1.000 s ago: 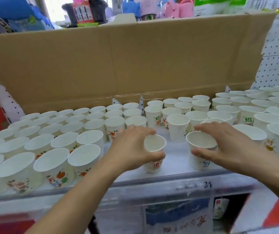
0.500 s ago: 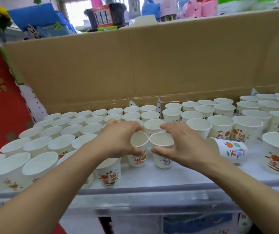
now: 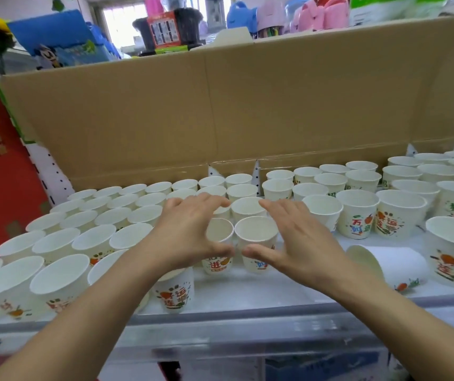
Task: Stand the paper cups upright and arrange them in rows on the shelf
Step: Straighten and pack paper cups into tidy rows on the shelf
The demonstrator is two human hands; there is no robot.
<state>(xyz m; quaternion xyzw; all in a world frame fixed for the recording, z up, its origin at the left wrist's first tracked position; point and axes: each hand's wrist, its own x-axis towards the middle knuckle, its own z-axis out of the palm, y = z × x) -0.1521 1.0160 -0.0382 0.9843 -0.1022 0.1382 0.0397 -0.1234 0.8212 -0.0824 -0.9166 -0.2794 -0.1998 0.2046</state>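
We see the left grip (image 3: pixel 190 235) curled round the left cup (image 3: pixel 218 232), thumb on its front. The right grip (image 3: pixel 302 237) wraps the right cup (image 3: pixel 256 232) the same way, with its fingers reaching behind the rim. Both cups stand upright, side by side and almost touching, on the shelf (image 3: pixel 261 292), just in front of the middle rows. More upright cups (image 3: pixel 83 221) fill the shelf on either side. One tipped cup (image 3: pixel 396 264) lies on its side beside the right forearm. A cardboard wall (image 3: pixel 247 105) stands behind.

White paper cups (image 3: pixel 356 213) — orange-and-green print — before brown cardboard (image 3: pixel 247 105).
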